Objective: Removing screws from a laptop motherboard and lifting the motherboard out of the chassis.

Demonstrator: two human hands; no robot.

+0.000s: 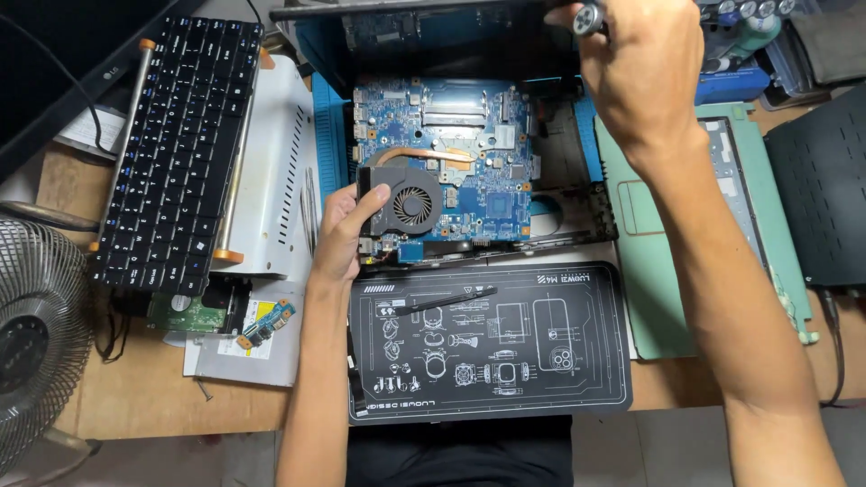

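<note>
Left hand: the left hand (341, 236) grips the near left corner of the circuit board (451, 158), thumb laid on the housing of the cooling fan (403, 204), fingers curled under the edge.
Right hand: the right hand (631, 68) is raised over the far right side of the laptop base, fingers closed around a screwdriver (588, 18), of which only the round silver end of the handle shows at the top of the fist.
Circuit board: blue, lying in the opened laptop base (577, 194), with a copper pipe (424, 155) arching from the fan toward the middle of the board.
Work mat: a black work mat (492, 347) with white line drawings lies just in front of the laptop base; a slim black tool (446, 300) rests on its far edge.
Keyboard: a loose black keyboard (176, 149) lies tilted on a white metal device (271, 171), left of the laptop.
Small parts: a small blue board (268, 323) sits on a white plate near the left forearm.
Right side: a pale green cover panel (667, 271) lies under the right forearm.
Fan guard: a wire desk fan (36, 338) stands at the left edge.
</note>
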